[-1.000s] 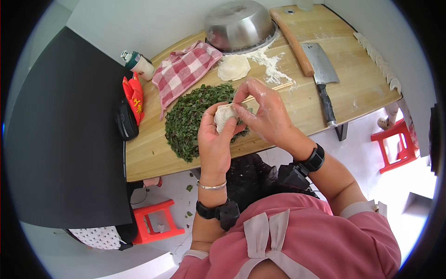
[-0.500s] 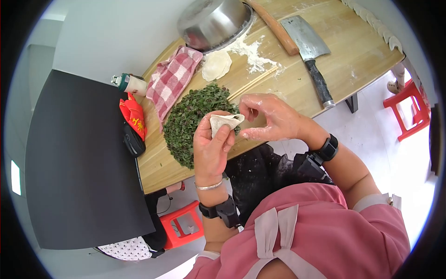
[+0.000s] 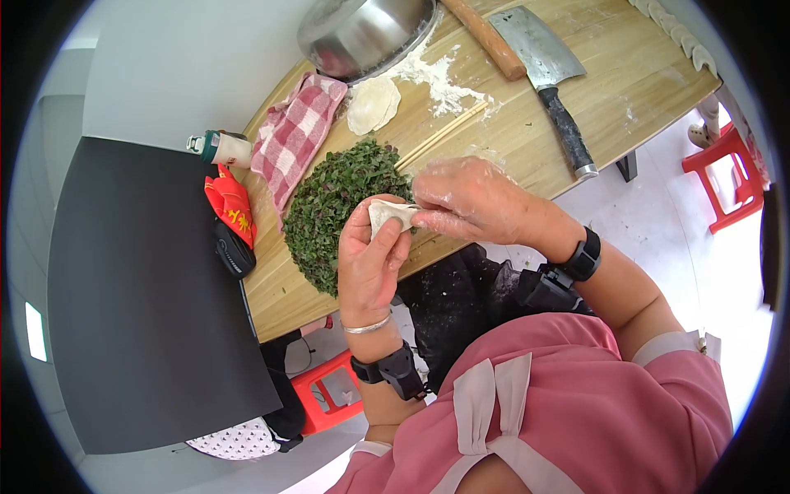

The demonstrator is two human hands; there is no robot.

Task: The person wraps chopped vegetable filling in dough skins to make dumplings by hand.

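A pale wooden table stood against a white wall, dusted in places with flour, and a black panel filled the space to its left. Above the near edge of the table the left hand was raised palm-up, its fingers curled closed around a folded dumpling of white dough. The right hand, floury, met it from the right, thumb and fingertips pinched narrow on the dumpling's edge, so both hands gripped the same piece. Just behind the hands lay a round heap of chopped greens on the bare wood. A pair of chopsticks rested slantwise beside the heap, and past them a flat dough wrapper sat near a patch of loose flour. A red-and-white checked cloth lay to the left of the wrapper, touching the rim of an upturned steel bowl at the far side. A wooden rolling pin and a cleaver lay side by side to the right. Finished dumplings ran in a row along the table's right edge. Red stools stood on the floor
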